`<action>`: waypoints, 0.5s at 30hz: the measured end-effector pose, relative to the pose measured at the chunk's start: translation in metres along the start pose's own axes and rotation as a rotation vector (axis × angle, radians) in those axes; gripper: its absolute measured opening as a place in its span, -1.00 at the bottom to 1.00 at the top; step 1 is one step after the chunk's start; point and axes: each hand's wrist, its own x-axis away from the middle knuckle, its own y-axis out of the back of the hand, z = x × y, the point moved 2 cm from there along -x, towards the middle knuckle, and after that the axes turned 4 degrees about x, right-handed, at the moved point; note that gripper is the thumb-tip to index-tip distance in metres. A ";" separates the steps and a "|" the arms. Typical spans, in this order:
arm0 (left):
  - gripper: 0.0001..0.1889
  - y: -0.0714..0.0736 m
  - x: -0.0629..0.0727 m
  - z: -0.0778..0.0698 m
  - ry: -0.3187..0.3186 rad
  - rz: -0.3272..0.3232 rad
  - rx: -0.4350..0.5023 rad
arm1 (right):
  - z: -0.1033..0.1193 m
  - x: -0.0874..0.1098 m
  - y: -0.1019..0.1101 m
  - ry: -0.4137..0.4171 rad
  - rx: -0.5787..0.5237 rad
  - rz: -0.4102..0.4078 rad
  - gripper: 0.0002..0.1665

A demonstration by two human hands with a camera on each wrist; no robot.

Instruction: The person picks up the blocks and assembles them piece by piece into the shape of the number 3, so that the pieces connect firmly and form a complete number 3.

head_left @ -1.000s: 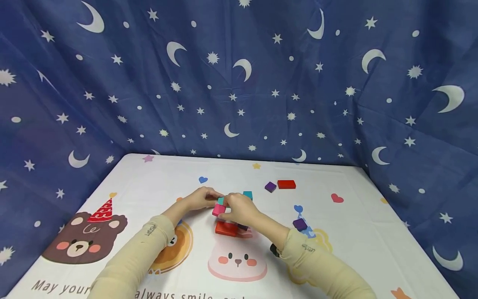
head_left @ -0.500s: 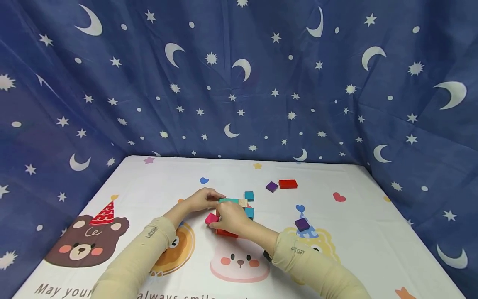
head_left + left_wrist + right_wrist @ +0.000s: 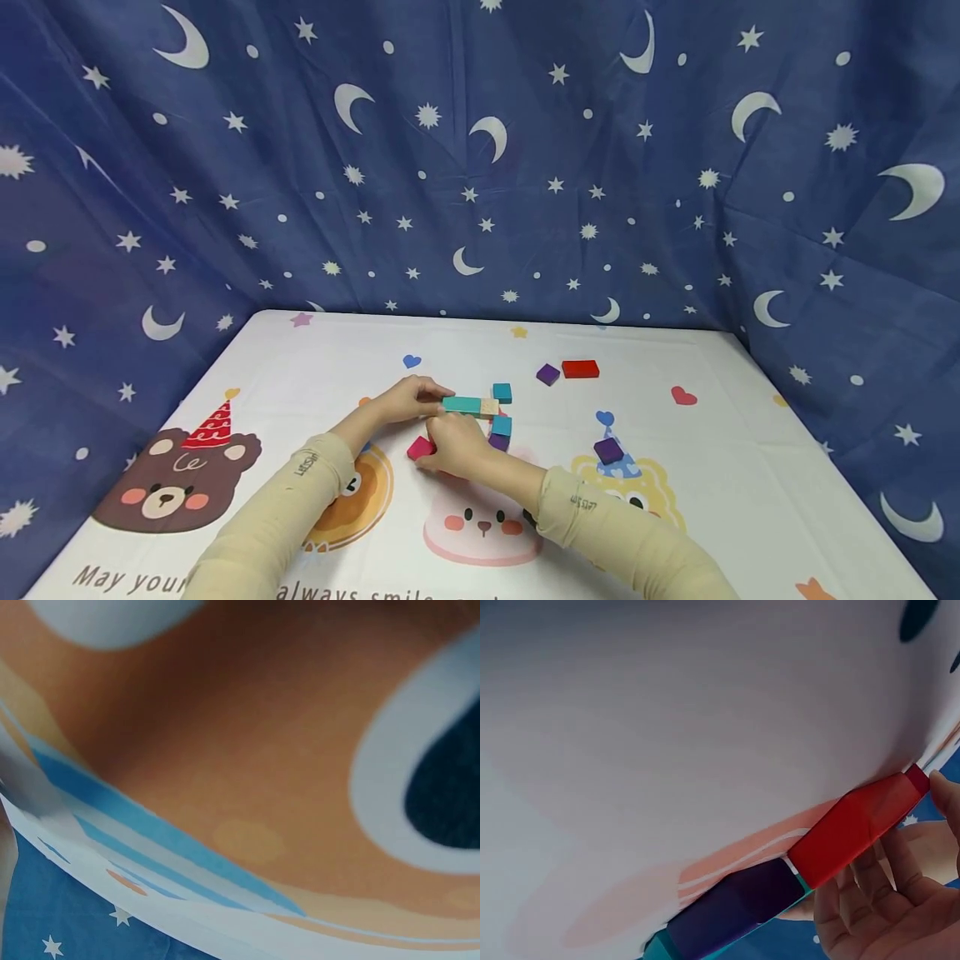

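Observation:
In the head view my right hand (image 3: 459,446) reaches over the block group and pinches a small pink block (image 3: 420,448) at its left side. The right wrist view shows my thumb against the pink block (image 3: 917,778), at the end of a long red block (image 3: 859,825). My left hand (image 3: 405,400) rests with its fingertips right at the left end of a teal block (image 3: 461,405). A pale wooden cube (image 3: 489,407) sits at that block's right end. A blue block (image 3: 501,427) and a purple block (image 3: 498,442) lie right of my right hand, which hides the middle of the group.
A separate blue block (image 3: 502,393) lies just behind the group. Farther back are a purple block (image 3: 548,374) and a red block (image 3: 581,369); another purple block (image 3: 608,451) lies to the right. A starry blue curtain (image 3: 480,167) stands behind the printed white tablecloth (image 3: 720,467).
My right hand has carried the pink block left and toward me, from beside the teal block to the red block's left end. My left hand has stayed at the teal block.

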 end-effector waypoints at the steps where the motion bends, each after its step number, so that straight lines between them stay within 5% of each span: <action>1: -0.67 0.000 0.000 0.000 -0.005 0.001 -0.004 | 0.000 0.000 0.000 -0.001 0.002 0.004 -0.56; 15: -0.70 -0.001 -0.002 0.001 -0.008 -0.007 0.011 | -0.003 -0.002 0.006 0.000 -0.116 0.051 -0.55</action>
